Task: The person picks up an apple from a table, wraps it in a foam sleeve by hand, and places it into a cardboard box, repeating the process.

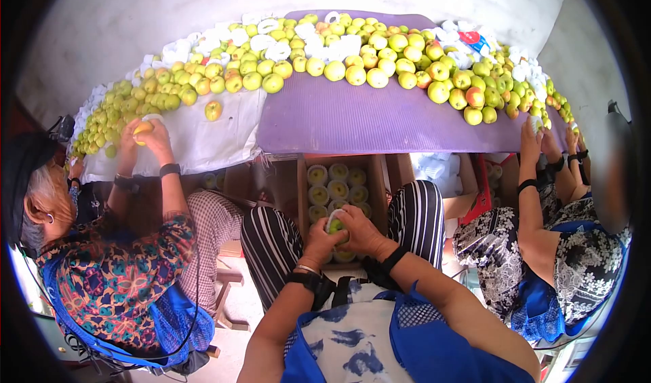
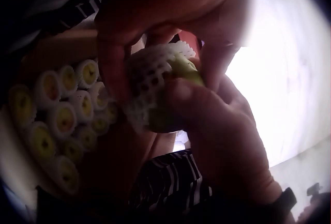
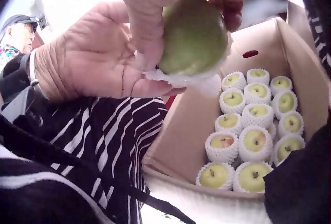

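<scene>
A green apple (image 3: 194, 38) is held between both hands over my lap, partly inside a white foam net (image 2: 147, 74). My left hand (image 1: 317, 242) has its fingers curled at the net, its palm turned up under the apple in the right wrist view. From above, my right hand (image 3: 147, 7) grips the apple with thumb and fingers on either side. Just beyond the hands, a cardboard box (image 3: 173, 133) stands between my knees. Rows of netted apples (image 3: 256, 140) sit in it, stem ends up. Part of the held apple is hidden by fingers.
A long pile of loose apples (image 1: 376, 78) and white foam nets (image 1: 278, 50) lies on the table with a purple mat (image 1: 339, 122). People sit close on both sides; the left one holds an apple (image 1: 143, 129). Another box (image 1: 468, 179) stands at the right.
</scene>
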{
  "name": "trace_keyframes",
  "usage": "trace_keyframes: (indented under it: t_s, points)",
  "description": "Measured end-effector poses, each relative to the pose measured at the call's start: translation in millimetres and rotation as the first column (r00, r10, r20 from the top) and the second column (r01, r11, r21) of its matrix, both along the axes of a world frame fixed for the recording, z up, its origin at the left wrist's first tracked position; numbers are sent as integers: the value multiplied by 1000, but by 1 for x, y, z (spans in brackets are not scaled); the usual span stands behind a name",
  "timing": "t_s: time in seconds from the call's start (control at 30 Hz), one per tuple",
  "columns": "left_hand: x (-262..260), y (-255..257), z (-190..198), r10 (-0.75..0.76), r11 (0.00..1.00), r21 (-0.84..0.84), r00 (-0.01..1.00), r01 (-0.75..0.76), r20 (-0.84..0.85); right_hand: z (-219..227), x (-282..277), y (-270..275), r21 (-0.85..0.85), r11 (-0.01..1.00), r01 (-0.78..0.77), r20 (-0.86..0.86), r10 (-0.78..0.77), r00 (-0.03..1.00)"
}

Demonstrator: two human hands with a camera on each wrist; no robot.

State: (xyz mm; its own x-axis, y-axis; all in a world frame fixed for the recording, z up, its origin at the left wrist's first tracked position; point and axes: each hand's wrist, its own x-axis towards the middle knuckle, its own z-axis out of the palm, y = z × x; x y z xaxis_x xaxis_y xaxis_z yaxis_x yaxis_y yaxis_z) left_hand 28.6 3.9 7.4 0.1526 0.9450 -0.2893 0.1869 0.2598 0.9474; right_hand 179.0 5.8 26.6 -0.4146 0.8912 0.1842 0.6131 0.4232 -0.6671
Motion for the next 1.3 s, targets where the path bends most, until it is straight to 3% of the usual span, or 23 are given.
trace_keyframes:
  t_s: [0.03, 0.07, 0.1, 0.13, 0.17, 0.23, 0.27, 0.33, 0.4, 0.47, 0.57, 0.7, 0.77, 0.8, 0.83, 0.87, 1.0, 1.07, 1.17, 1.23, 1.3]
  points:
    - [-1, -1, 11, 19, 972, -233, 986, 22, 169, 4, 0, 0, 1, 999, -32, -27, 32, 999]
    - [-3, -2, 14, 18, 972, -234, 986, 22, 168, 5, 2, 1, 0, 1000, -31, -28, 31, 999]
    - [-5, -3, 16, 58, 957, -289, 969, 15, 242, 6, 4, 3, -121, 993, 15, -269, -47, 962]
    - [-6, -3, 17, 101, 939, -343, 945, 13, 312, 6, 7, 5, -247, 969, 30, -482, -150, 863]
    - [-6, -2, 15, 97, 940, -342, 946, 15, 310, 3, 11, 8, -246, 969, 33, -484, -152, 862]
    - [-6, -2, 11, 206, 945, -327, 727, 26, 655, -6, 19, 15, -584, 805, -105, -734, -468, 491]
    - [-5, -2, 9, 202, 945, -326, 729, 30, 654, -12, 21, 14, -619, 783, -68, -697, -506, 508]
    - [-3, -2, 10, 214, 949, -312, 632, 47, 745, -5, 16, 11, -668, 738, -97, -677, -548, 491]
    - [-2, -1, 7, 199, 954, -297, 631, 51, 750, -4, 15, 10, -713, 689, -130, -654, -586, 479]
    - [-2, -1, 5, 188, 958, -283, 632, 52, 752, -8, 14, 11, -794, 600, -100, -584, -706, 400]
    - [1, 1, 9, 203, 959, -281, 611, 34, 765, -19, 17, 12, -803, 578, -146, -591, -740, 321]
    - [1, 2, 13, 205, 957, -286, 586, 48, 784, -21, 16, 16, -792, 609, -32, -561, -708, 429]
    - [0, 1, 13, 217, 947, -315, 589, 67, 778, -26, 16, 16, -698, 701, 145, -494, -619, 611]
    - [2, -1, 12, 191, 958, -286, 690, 24, 698, -23, 14, 15, -700, 700, 146, -493, -620, 610]
    - [4, -3, 13, 168, 968, -251, 779, -14, 604, -19, 12, 14, -619, 766, 172, -495, -550, 673]
    - [6, -3, 14, 167, 968, -252, 780, -12, 604, -17, 11, 13, -531, 826, 188, -485, -479, 731]
    - [7, -1, 19, 310, 942, -307, 715, -139, 627, -35, 9, 13, -431, 878, 208, -527, -432, 732]
    - [8, -2, 21, 346, 930, -328, 694, -166, 632, -32, 11, 13, -536, 817, 212, -429, -480, 765]
    - [7, -2, 21, 329, 931, -333, 736, -149, 592, -30, 10, 14, -572, 783, 244, -398, -525, 752]
    - [9, -2, 14, 339, 933, -289, 791, -214, 509, -35, 7, 12, -545, 788, 286, -415, -550, 725]
    - [10, -2, 11, 374, 922, -289, 784, -257, 495, -32, 3, 11, -515, 792, 327, -433, -570, 698]
